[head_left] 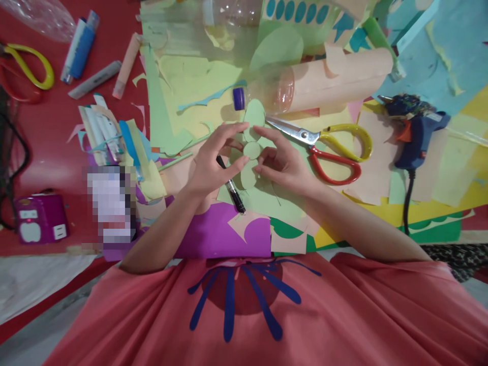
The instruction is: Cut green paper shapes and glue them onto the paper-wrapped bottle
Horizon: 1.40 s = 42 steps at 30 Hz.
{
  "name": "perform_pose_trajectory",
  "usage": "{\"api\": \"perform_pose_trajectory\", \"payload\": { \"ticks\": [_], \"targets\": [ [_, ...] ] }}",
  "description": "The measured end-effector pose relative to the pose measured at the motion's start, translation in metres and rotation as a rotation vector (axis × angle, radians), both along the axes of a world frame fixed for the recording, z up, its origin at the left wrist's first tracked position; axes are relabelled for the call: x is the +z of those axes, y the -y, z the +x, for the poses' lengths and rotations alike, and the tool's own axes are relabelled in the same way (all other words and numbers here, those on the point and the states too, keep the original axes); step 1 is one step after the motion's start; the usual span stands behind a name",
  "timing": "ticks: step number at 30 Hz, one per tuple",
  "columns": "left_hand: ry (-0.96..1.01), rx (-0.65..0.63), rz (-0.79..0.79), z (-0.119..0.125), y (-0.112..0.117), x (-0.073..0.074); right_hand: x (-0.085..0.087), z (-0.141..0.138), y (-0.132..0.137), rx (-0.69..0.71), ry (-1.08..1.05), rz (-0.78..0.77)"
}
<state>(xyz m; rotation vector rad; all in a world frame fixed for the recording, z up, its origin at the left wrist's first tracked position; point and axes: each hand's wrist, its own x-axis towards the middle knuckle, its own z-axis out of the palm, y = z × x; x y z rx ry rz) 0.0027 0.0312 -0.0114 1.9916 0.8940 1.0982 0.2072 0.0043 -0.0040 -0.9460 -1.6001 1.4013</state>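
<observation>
Several light green paper cutouts lie between my hands: an upper oval (254,109), a small circle (251,150) and a lower oval (249,176). They line up in a column; whether they are joined I cannot tell. My left hand (217,157) grips their left edge, index finger at the upper oval and thumb beside the circle. On the other side, my right hand (280,160) has its index finger at the upper oval and its thumb by the lower one, the other fingers curled. A black pen (232,187) lies partly under my left hand.
Scissors (305,135) with yellow and red handles rest right of my hands. Behind lies a paper-wrapped plastic bottle (335,79) with a purple cap. A blue glue gun (414,137) lies at right, its cord toward me. Markers (82,48), a phone (112,203) and paper scraps surround.
</observation>
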Motion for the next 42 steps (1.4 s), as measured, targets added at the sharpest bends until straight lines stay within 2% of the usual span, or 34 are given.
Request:
{"api": "perform_pose_trajectory", "payload": {
  "ticks": [3, 6, 10, 14, 17, 23, 25, 29, 32, 34, 36, 38, 39, 40, 42],
  "targets": [
    [-0.084, -0.008, -0.027, -0.002, 0.000, 0.001, 0.001, 0.001, 0.000, 0.013, -0.011, -0.029],
    [-0.192, -0.038, 0.031, -0.003, -0.001, 0.004, 0.001, 0.002, 0.000, 0.029, -0.015, -0.034],
    [-0.217, -0.084, 0.124, 0.000, 0.005, 0.008, 0.000, 0.004, -0.001, 0.043, -0.012, -0.025],
    [-0.213, -0.079, 0.073, 0.003, 0.012, 0.009, -0.002, 0.004, -0.001, 0.027, -0.010, 0.010],
    [-0.179, -0.036, 0.058, 0.004, 0.013, 0.006, -0.001, 0.004, 0.001, -0.041, -0.009, 0.050],
    [-0.103, 0.013, -0.002, 0.002, 0.007, -0.003, 0.003, 0.002, 0.005, -0.303, -0.056, 0.132],
    [-0.087, 0.019, -0.036, 0.001, 0.007, -0.004, 0.005, 0.001, 0.004, -0.335, -0.065, 0.133],
    [-0.062, 0.026, -0.078, 0.000, 0.008, -0.007, 0.020, 0.002, 0.003, -0.295, 0.049, 0.123],
    [-0.051, 0.046, -0.102, -0.001, 0.008, -0.008, 0.046, 0.014, 0.011, -0.201, 0.244, 0.097],
    [-0.059, 0.058, -0.105, -0.001, 0.008, -0.010, 0.065, 0.032, 0.021, -0.190, 0.465, 0.092],
    [-0.065, 0.062, -0.092, -0.001, 0.008, -0.011, 0.077, 0.059, 0.031, -0.315, 0.632, 0.086],
    [-0.064, 0.069, -0.073, 0.000, 0.008, -0.011, 0.080, 0.092, 0.035, -0.660, 0.803, 0.113],
    [-0.063, 0.074, -0.070, 0.000, 0.009, -0.011, 0.080, 0.108, 0.035, -0.860, 0.925, 0.082],
    [-0.063, 0.080, -0.070, 0.001, 0.009, -0.010, 0.078, 0.122, 0.033, -1.003, 1.051, 0.023],
    [-0.076, 0.086, -0.081, 0.001, 0.010, -0.008, 0.073, 0.143, 0.026, -1.104, 1.230, -0.129]
  ]
}}
